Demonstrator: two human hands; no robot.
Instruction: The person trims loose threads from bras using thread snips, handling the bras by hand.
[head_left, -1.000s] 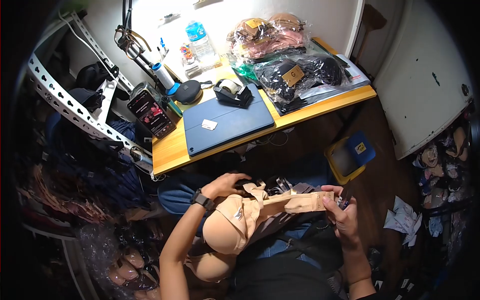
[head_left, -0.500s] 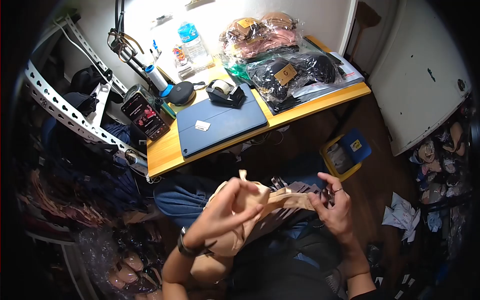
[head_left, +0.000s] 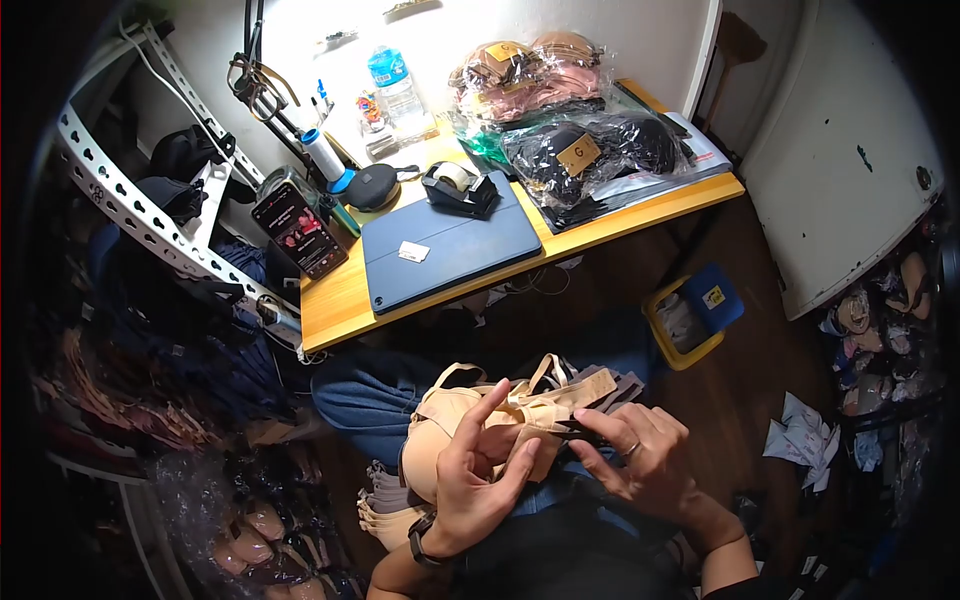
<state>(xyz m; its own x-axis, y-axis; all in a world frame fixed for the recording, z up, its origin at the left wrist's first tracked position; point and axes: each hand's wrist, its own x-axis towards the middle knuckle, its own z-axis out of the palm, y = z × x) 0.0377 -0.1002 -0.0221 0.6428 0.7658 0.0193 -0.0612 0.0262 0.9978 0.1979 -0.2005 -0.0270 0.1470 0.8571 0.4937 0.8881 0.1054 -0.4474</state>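
Observation:
A beige bra (head_left: pixel 432 440) with moulded cups lies across my lap, its straps and band bunched toward the right. My left hand (head_left: pixel 475 480), with a dark watch on the wrist, is at the cups. Its thumb and index finger stand apart, while the other fingers curl into the beige fabric. My right hand (head_left: pixel 645 465), wearing a ring, has its index fingertip and thumb at the band's edge, beside a dark strip. Beneath lie more bras, with a stack of grey and beige cups (head_left: pixel 385 505) showing at the lower left.
Ahead stands a wooden desk (head_left: pixel 330 315) with a blue tablet case (head_left: pixel 450 245), tape dispenser (head_left: pixel 462 190), phone (head_left: pixel 300 232), water bottle (head_left: pixel 395 85) and bagged bras (head_left: pixel 590 150). A yellow-and-blue bin (head_left: pixel 690 355) is below. Metal shelving (head_left: pixel 150 225) rises at left; white packages (head_left: pixel 803 440) lie at right.
My left hand has moved down and turned more upright against the bra. My right hand has come left and lower along the band, closer to the left hand. More stacked bras show underneath.

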